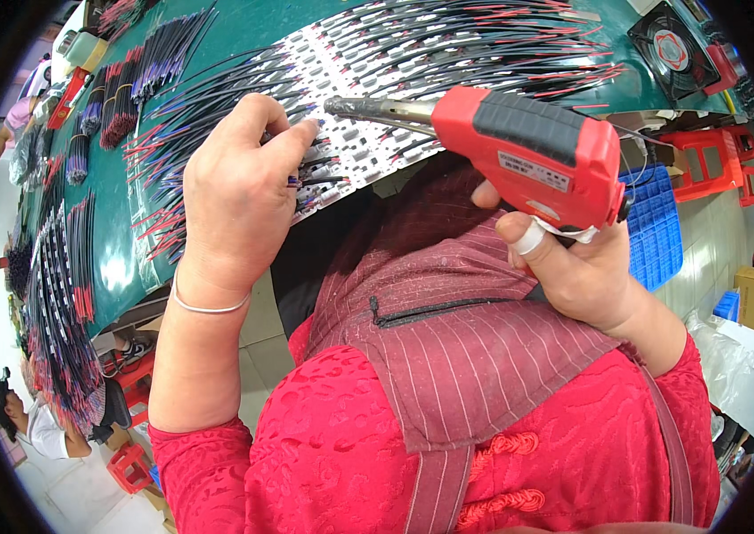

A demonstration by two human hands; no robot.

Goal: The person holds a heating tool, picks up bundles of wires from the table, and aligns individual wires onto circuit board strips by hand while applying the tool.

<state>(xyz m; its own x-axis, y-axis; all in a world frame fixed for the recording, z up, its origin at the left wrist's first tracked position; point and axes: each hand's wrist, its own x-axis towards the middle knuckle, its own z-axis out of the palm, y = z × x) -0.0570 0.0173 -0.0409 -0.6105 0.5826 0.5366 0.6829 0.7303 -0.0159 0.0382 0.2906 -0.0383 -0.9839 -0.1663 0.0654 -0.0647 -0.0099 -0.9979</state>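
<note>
In my right hand [564, 267] I grip a red and black soldering gun [533, 147], its metal tip pointing left over the boards. White tape wraps one of the fingers. My left hand [239, 182] is closed at the left edge of a sheet of white circuit boards [341, 116], with thumb and forefinger bent together around a thin dark wire, mostly hidden by the fingers. The gun's tip is just right of these fingertips, apart from them. Many black wires [168, 169] with red and purple ends fan out from both sides of the boards.
A green table [114, 258] carries the boards and bundled wires [119, 107] on the left. More wires [61, 329] hang at its left edge. A small black fan [671, 53] stands at the far right. Right of me are a blue crate [653, 227] and red stools [706, 165]. Other people are at left.
</note>
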